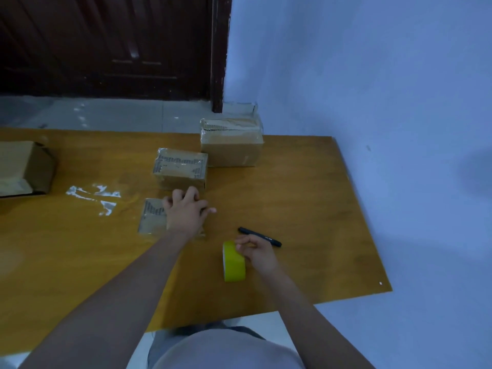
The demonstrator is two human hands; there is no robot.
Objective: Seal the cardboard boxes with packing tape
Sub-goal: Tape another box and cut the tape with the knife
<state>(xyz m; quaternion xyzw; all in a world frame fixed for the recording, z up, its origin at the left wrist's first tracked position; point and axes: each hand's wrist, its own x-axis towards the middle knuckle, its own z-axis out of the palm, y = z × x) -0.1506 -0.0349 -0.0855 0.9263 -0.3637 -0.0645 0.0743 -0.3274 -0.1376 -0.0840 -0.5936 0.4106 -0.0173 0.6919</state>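
Note:
A small flat cardboard box (152, 217) lies near the middle of the wooden table (306, 198). My left hand (186, 211) rests on top of it with its fingers curled over the far edge. A yellow-green roll of packing tape (233, 262) stands on edge closer to me. My right hand (257, 253) is at the roll's right side, fingers loosely curled against it. Two taped boxes sit behind: a medium one (181, 169) and a larger one (231, 142) at the table's far edge.
A black marker (259, 236) lies just beyond my right hand. Crumpled clear tape (93, 197) is stuck on the table to the left. An open cardboard box (25, 167) lies at the far left. A blue wall runs along the right, a dark door behind.

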